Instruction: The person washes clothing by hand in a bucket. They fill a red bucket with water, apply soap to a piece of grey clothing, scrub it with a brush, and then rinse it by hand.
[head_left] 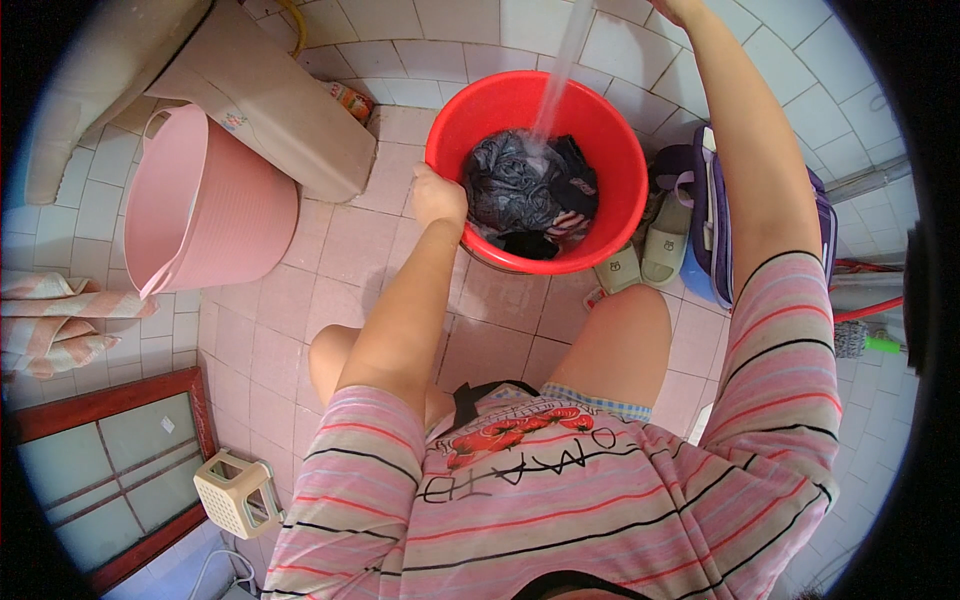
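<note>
A red plastic tub (pixel 622 130) stands on the tiled floor in front of me. Dark wet clothes (pixel 515 185) lie heaped inside it, with a striped piece among them. From the top edge a stream of water (pixel 562 70) pours onto the clothes. My left hand (pixel 438 197) is closed on the tub's left rim. Raised to the upper edge of the view is my right hand (pixel 678 8), close to where the water comes in. Its fingers are mostly cut off, so what it touches is hidden.
A pink flexible bucket (pixel 215 210) stands at left, beside a beige pedestal (pixel 270 100). Green slippers (pixel 663 240) and a purple bag (pixel 712 220) sit right of the tub. A small beige stool (pixel 235 492) is near the red-framed door (pixel 205 420) at lower left.
</note>
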